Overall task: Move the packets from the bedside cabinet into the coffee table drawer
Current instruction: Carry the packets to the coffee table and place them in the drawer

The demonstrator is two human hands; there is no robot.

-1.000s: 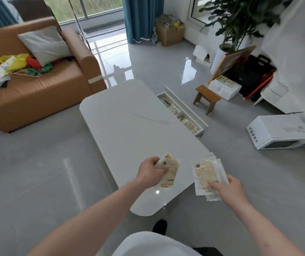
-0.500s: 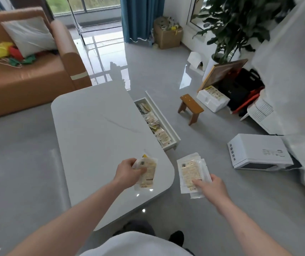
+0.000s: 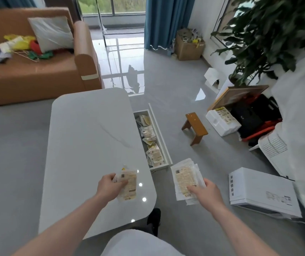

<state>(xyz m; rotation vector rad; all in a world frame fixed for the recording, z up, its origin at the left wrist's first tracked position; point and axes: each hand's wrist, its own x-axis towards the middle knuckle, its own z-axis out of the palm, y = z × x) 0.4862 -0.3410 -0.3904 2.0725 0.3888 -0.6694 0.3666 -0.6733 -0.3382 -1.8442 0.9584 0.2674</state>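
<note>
My left hand point(image 3: 109, 187) grips a small stack of pale printed packets point(image 3: 129, 185) above the near corner of the white coffee table point(image 3: 92, 137). A larger fan of similar packets point(image 3: 184, 177) is held in my right hand point(image 3: 206, 193), over the floor just right of the table. The table's drawer point(image 3: 160, 133) stands pulled out on the right side, and several packets point(image 3: 150, 143) lie inside it along its length. The drawer's near end is a short way ahead of my right hand.
A small wooden stool point(image 3: 196, 126) stands right of the drawer. A white appliance point(image 3: 262, 193) lies on the floor at the near right, with boxes and bags point(image 3: 247, 115) and a big plant point(image 3: 270, 34) behind. A brown sofa point(image 3: 37, 71) stands at the far left.
I have walked closer along the table's right side; the open drawer is now nearer and more in line with my hands. Both hands keep their packets.
</note>
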